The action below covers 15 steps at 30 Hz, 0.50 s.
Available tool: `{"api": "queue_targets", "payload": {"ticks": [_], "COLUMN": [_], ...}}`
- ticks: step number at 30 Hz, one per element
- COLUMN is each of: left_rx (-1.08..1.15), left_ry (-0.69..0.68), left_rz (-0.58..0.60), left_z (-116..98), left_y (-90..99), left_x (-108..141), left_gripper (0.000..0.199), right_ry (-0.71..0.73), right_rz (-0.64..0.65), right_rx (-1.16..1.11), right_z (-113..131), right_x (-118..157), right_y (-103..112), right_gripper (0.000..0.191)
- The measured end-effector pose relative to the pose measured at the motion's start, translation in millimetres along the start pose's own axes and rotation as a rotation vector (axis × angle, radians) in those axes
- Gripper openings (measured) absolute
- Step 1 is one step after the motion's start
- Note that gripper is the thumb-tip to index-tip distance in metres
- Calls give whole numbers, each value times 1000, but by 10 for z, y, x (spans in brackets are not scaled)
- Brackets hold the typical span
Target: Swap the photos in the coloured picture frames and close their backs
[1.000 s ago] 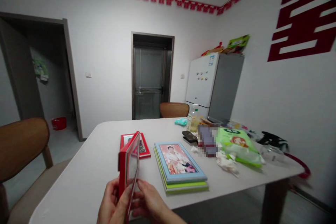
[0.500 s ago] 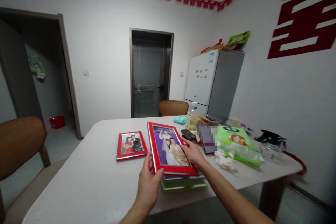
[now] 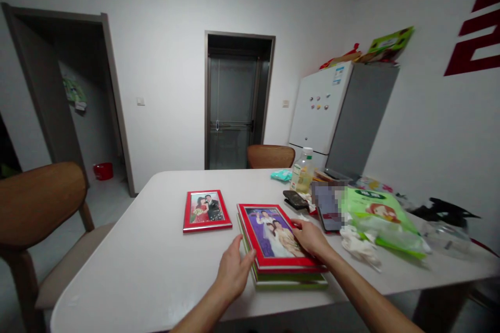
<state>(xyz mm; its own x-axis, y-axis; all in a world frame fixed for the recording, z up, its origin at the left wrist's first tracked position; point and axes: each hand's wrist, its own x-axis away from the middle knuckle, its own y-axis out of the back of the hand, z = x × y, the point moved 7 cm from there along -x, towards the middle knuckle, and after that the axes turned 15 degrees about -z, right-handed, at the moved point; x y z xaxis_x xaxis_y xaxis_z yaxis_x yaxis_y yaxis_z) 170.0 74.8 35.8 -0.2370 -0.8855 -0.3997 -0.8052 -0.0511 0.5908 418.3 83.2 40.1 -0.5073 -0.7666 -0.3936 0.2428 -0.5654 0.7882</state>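
Observation:
A red picture frame (image 3: 255, 234) with a wedding photo lies on top of a stack of frames near the table's front edge. Beneath it shows the edge of a green frame (image 3: 291, 285). Beside the stack's left side is my left hand (image 3: 234, 268), its fingers apart and the thumb at the frame's lower left edge. My right hand (image 3: 312, 239) grips the right edge of the red frame, fingers over its border; the thumb is hidden. To the left, a smaller red picture frame (image 3: 187, 213) with a couple's photo lies flat.
On the white table (image 3: 136, 260) stands a bottle (image 3: 302, 173), near a dark phone-like object (image 3: 296, 200), a propped screen (image 3: 330, 208), a green package (image 3: 380, 216) and crumpled tissue (image 3: 360, 247). Wooden chairs stand at the left (image 3: 47, 197) and the far side (image 3: 271, 156).
The red frame has come down from a tilted hold to lie on the stack. My left hand's fingers have opened from its edge. The view has shifted left.

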Motion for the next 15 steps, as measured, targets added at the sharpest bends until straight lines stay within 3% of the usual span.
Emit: {"api": "queue_targets", "payload": {"ticks": [2,5,8,11,15], "left_rx": [-190,-311,-395,-452,-512], "left_ry": [-36,-32,-47,-71,-87], "left_rz": [-46,-54,-12,28,92], "left_z": [165,439,606,624,534], "left_y": [126,274,363,467,656], "left_x": [-194,-472,-589,-457,84], "left_gripper": [50,54,55,54,56], "right_ry": [65,249,373,464,500], "right_rz": [-39,-125,-52,21,71], "right_rx": [10,-45,-173,-287,-373], "right_z": [169,646,1166,1566,1766], "right_x": [56,250,553,846,1074], "right_y": [63,144,64,-23,-89], "right_gripper": [39,38,38,37,37]}}
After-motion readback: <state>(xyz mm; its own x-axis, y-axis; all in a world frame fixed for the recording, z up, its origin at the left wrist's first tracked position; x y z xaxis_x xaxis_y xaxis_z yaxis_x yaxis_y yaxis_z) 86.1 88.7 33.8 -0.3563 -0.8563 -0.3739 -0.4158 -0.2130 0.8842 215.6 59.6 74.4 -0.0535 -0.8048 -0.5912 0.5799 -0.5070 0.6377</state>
